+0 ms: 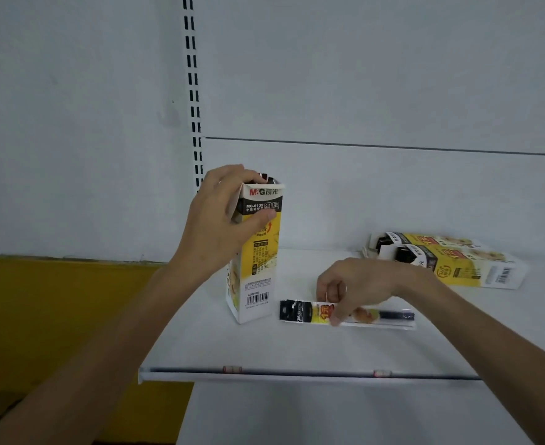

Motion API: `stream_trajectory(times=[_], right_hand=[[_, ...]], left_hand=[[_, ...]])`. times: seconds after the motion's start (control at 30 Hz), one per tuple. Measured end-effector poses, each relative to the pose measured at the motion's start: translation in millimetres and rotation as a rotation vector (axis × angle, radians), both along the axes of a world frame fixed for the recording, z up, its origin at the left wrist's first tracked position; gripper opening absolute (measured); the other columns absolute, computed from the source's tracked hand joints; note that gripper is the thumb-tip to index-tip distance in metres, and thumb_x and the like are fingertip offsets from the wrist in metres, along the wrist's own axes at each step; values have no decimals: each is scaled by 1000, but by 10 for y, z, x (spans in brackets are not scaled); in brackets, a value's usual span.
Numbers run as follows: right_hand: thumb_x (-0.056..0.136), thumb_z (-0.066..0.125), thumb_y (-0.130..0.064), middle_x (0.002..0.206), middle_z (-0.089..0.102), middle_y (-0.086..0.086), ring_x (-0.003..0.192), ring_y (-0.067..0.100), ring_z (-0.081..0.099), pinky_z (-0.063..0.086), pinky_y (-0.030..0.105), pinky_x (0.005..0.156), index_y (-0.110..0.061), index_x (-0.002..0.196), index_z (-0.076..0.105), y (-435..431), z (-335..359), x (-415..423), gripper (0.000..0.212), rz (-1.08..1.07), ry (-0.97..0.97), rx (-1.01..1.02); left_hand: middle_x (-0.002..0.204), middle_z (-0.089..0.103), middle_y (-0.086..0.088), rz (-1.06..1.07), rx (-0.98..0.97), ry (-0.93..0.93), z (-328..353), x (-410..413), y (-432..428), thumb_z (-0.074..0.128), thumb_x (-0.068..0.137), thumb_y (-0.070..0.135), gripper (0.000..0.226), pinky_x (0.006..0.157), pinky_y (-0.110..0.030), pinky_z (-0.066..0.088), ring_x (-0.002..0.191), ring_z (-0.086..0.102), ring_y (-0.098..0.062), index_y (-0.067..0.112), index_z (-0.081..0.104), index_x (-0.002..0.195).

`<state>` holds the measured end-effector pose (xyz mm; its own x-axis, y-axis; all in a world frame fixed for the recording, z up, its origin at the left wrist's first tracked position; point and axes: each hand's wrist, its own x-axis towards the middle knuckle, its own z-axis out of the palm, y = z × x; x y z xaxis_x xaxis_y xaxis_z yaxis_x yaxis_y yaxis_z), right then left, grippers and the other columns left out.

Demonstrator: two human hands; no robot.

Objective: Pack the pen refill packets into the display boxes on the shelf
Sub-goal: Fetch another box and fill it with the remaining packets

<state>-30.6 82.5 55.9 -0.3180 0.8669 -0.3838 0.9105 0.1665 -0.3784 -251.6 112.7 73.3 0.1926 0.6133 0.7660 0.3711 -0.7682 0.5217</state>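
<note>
Straight ahead in the head view, a white shelf (264, 348) runs from a slotted upright (194, 91) on the left out past the right edge of the picture. Its front rail (297, 375) marks the near lip, and a broad bare strip of shelf lies between that rail and the things farther back.

The upright display box (260, 268) stands near the shelf's left end, close to the side edge. The left hand (216, 229) grips its top: the thumb presses the printed front face and the fingers curl over the open mouth, where dark packet tops just show.

Just beside the box's foot, a refill packet (300, 311) lies flat, lengthwise along the shelf. The right hand (361, 284) comes down on its middle with fingers curled, pinching it. The hand covers the packet's centre, so the exact finger contact is hard to make out.

Well apart, toward the right rear, two lying display boxes (451, 264) rest together against the back panel (361, 194), open ends facing left with dark contents inside. Whether one overlaps the other I cannot tell. Between them and the right hand the shelf is open.

Lower left, beyond the shelf's end, a yellow surface (56, 316) shows, blurred.
</note>
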Motion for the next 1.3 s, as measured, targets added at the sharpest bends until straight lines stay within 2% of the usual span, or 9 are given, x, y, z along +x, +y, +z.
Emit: stream_trajectory(times=[0.1,0.17,0.27,0.37,0.5,0.63,0.93,1.13,1.3], right_hand=[[77,74,-17,66,56,5,41,2,50,37,15,51,-1,79,61,22,22,87,21,-30,30,119],[77,74,-21,64,59,7,48,8,54,38,15,53,-1,76,61,55,120,161,24,-98,93,266],[79,72,-20,64,64,0,56,3,55,43,13,59,-11,71,66,97,408,185,13,-214,360,505],[82,68,-14,72,68,4,68,16,63,54,36,78,-8,78,68,103,692,102,7,-240,705,659],[85,63,-9,67,67,2,58,20,64,58,35,64,2,86,65,36,997,-109,11,-212,1077,795],[88,60,-14,74,63,1,68,15,61,53,27,63,-9,83,65,22,1177,-268,9,-189,1294,786],[89,59,-19,65,64,-5,61,9,61,52,24,59,-14,73,63,155,1255,-402,18,-213,1493,637],[90,59,-21,69,63,-2,63,10,63,54,25,63,-13,73,60,264,1231,-558,19,-254,1483,615],[92,54,-21,73,64,-6,73,10,64,54,26,68,-14,86,62,297,1148,-638,13,-183,1497,633]], left_hand=[[111,46,10,24,3,6,2,-47,18,74,73,26,37,90,-36,50,106,48,-9,37,51,99],[106,47,14,28,4,14,3,-89,20,74,72,29,37,88,-37,50,102,50,-6,36,50,100],[110,47,15,-19,-20,4,4,-130,10,74,74,27,49,82,-23,50,104,52,-7,50,41,102],[121,40,7,-63,-9,-19,-23,-130,-10,72,75,25,54,76,-9,46,111,48,-6,59,37,99],[131,28,3,-47,30,-14,-50,-82,-50,69,79,14,43,72,4,38,102,27,33,46,42,93],[133,22,5,-42,52,18,-59,-64,-35,65,82,18,39,71,8,35,95,22,40,44,41,97],[128,29,10,-42,51,29,-64,-83,-23,69,77,22,40,65,6,36,96,32,34,48,43,93],[127,41,10,-32,104,34,-23,-131,3,70,64,46,34,74,-5,47,105,49,-2,46,48,90],[123,44,16,-35,118,65,23,-188,25,73,60,45,33,73,0,44,101,48,9,42,54,88]])
